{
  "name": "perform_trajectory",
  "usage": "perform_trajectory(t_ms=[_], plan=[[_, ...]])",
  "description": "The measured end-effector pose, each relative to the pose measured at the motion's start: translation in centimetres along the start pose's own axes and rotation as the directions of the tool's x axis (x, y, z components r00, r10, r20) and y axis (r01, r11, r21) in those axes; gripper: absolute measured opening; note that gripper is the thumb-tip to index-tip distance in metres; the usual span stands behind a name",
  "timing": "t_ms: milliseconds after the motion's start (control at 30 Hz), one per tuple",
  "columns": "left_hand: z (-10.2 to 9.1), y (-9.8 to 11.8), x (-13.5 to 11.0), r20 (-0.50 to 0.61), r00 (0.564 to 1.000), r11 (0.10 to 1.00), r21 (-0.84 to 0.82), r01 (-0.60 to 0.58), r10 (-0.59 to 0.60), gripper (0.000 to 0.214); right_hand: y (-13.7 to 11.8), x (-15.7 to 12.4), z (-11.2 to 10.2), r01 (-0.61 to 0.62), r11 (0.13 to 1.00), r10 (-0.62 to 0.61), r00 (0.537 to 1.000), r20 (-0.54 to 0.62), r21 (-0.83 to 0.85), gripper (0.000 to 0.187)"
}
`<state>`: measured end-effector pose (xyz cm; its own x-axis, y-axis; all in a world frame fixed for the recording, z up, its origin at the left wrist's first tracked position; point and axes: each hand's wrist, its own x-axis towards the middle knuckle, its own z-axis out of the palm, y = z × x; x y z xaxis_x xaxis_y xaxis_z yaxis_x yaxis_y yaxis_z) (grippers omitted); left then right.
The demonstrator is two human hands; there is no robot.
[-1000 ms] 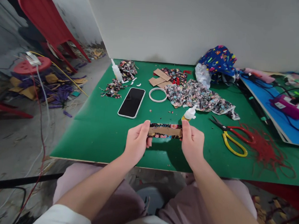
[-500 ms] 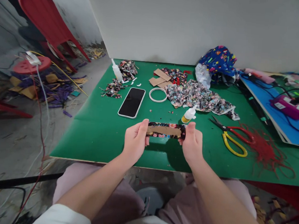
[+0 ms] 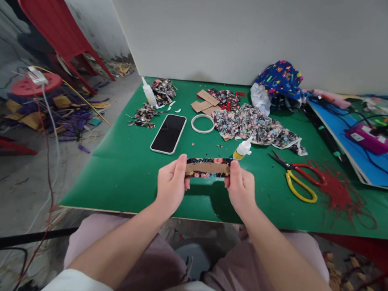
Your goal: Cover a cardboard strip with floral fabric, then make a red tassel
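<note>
A cardboard strip edged with floral fabric [image 3: 208, 168] is stretched level above the front of the green table. Its bare brown side faces me, with dark flowered cloth folded over the long edges. My left hand [image 3: 172, 182] pinches its left end, thumb on top. At the opposite end my right hand [image 3: 242, 187] grips in the same way, fingers curled behind. Just beyond the right hand stands a small white glue bottle [image 3: 242, 149] with a yellow label. A phone [image 3: 168, 134] lies past the left hand, and a white ring [image 3: 203, 124] rests beside it.
Scissors [image 3: 293, 176] with red and yellow handles lie right, against tangled red string [image 3: 342, 197]. Floral fabric [image 3: 254, 123] and cardboard pieces [image 3: 205, 102] sit further back. Another white bottle [image 3: 149, 92] stands back left. A blue board [image 3: 351, 144] carries cables and a purple device [image 3: 369, 139].
The right hand has shifted slightly inward and its thumb now presses on the strip's end. Otherwise the view has moved a little; both hands keep their hold.
</note>
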<state>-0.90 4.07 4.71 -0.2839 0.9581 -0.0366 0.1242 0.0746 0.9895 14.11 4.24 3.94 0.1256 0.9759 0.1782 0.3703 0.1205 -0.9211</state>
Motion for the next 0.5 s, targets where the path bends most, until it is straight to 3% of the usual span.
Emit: perform_trajectory(t_ms=[133,233,367,500], plan=[[0.16,-0.09,-0.43,-0.01,0.999,0.992,0.12,-0.035,0.037,0.051,-0.02,-0.1,0.19,0.117,0.984,-0.132,0.985,-0.11,-0.134,0.053],[0.3,-0.34,-0.67,-0.018,0.997,0.98,0.183,-0.075,0.08,0.05,0.16,-0.15,0.28,0.137,0.972,-0.167,0.973,-0.156,-0.189,0.048],[0.38,-0.47,-0.72,-0.016,0.996,0.977,0.196,-0.086,0.091,0.049,0.13,-0.08,0.29,0.058,0.989,-0.079,0.985,-0.155,-0.135,0.047],[0.31,-0.29,-0.32,0.036,0.999,0.995,0.103,-0.008,0.004,0.048,-0.07,0.29,0.01,-0.082,0.996,0.083,0.993,-0.083,0.022,0.052]])
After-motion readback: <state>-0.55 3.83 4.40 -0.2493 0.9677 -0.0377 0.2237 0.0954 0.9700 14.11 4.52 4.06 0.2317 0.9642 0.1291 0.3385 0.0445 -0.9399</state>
